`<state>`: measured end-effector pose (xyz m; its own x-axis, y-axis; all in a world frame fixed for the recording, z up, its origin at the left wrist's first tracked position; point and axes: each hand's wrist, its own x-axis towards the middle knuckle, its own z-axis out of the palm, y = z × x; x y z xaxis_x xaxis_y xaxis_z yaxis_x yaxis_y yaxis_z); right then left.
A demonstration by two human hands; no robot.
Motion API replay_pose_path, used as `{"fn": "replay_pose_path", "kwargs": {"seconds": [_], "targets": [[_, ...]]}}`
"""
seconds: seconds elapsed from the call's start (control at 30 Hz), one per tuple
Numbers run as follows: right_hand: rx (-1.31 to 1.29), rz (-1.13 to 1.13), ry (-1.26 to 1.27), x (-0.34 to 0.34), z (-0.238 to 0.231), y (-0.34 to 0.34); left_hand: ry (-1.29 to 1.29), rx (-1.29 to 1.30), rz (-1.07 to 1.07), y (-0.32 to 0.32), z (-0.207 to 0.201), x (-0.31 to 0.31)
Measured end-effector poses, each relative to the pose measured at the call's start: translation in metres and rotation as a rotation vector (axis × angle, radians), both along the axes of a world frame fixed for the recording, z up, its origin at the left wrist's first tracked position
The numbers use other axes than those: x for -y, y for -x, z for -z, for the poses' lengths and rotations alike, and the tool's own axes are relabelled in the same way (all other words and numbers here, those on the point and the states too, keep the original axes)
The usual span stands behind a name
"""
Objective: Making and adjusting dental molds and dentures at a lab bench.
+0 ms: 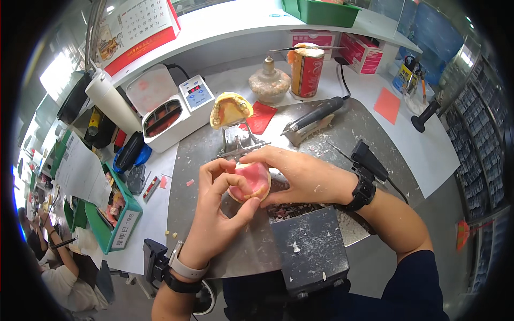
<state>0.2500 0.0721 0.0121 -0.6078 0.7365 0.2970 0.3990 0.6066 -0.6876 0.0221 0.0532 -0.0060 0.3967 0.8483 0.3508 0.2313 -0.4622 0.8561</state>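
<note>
Between my two hands is a dental cast with a pink wax base (250,176) on it. The fingertips of my left hand (211,219) are closed on its near edge, with thumb and forefinger pressed to the rim. My right hand (305,174) curves around the right side, its thumb meeting the left thumb at the near rim and its forefinger across the far side. Just beyond my hands stands a metal articulator (239,142), swung up, carrying a yellowish cast with a row of teeth (231,111). The fingers partly hide the pink base.
A white wax heater (176,115) stands back left, near a glass spirit burner (269,80) and a red can (307,72). A black handpiece (316,115) lies behind my right hand. A dark grey block (310,246) sits in front. At left are a green tray (120,214) and a co-worker (69,278).
</note>
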Motion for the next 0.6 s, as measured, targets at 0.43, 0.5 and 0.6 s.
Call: {"fn": "replay_pose_path", "kwargs": {"seconds": [0.43, 0.5, 0.6], "targets": [[-0.006, -0.033, -0.129, -0.0086, 0.0058, -0.0079, 0.031, 0.028, -0.038, -0.0073, -0.0027, 0.0035], [-0.001, -0.027, -0.108, -0.0084, 0.0048, -0.0079, 0.013, 0.007, -0.046, -0.0066, -0.0036, 0.0034], [0.003, -0.012, -0.088, -0.0066, 0.0017, -0.0066, -0.037, -0.021, -0.062, -0.0062, -0.0010, 0.0041]]}}
